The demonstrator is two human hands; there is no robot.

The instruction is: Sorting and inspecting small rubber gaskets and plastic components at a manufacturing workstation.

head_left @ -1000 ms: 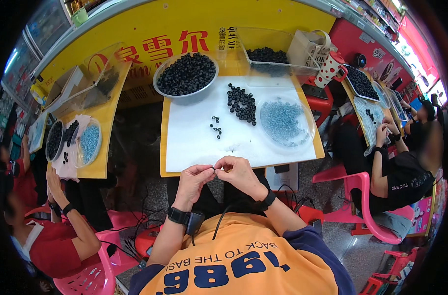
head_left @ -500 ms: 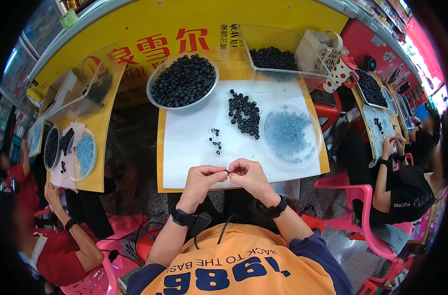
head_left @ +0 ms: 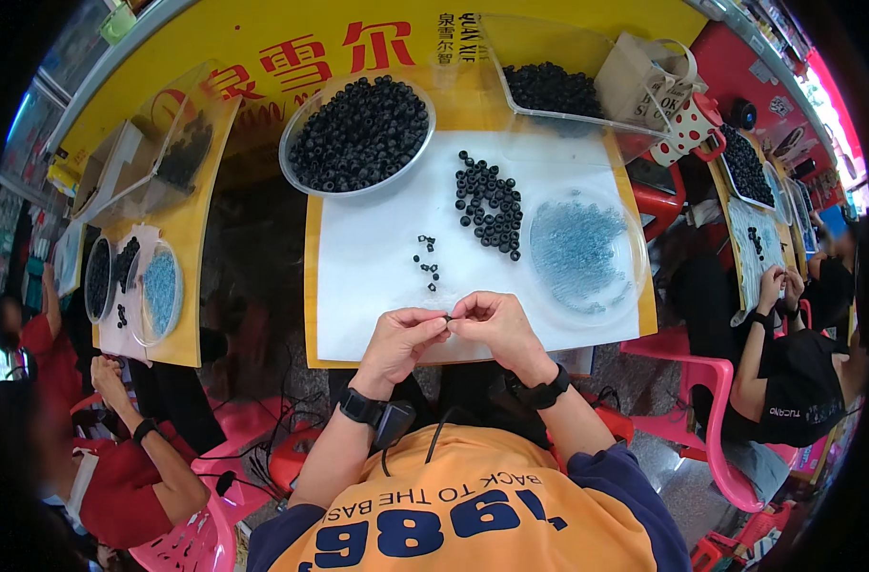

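My left hand (head_left: 404,336) and my right hand (head_left: 496,329) meet at the near edge of the white-covered table (head_left: 363,286). Thumbs and forefingers of both pinch a small dark piece (head_left: 448,318), mostly hidden by the fingertips. Just beyond lie several small black pieces (head_left: 429,250), loosely scattered. Farther right is a cluster of black, ring-like parts with holes (head_left: 490,210). A round clear dish (head_left: 641,262) at the right holds many tiny pale-blue translucent pieces (head_left: 575,243). At the far left, a white bowl (head_left: 358,193) is heaped with black ring-like parts (head_left: 358,133).
Behind the dish stands a clear plastic box (head_left: 635,124) with more black parts, beside a paper bag (head_left: 635,81) and a red-dotted cup (head_left: 684,133). People work at tables on both sides, the left table (head_left: 189,324) having similar dishes. Pink chairs (head_left: 706,419) stand nearby.
The view has shifted slightly, so the table and its contents sit a little differently. Both hands still pinch the small dark piece together, fingers slightly re-angled.
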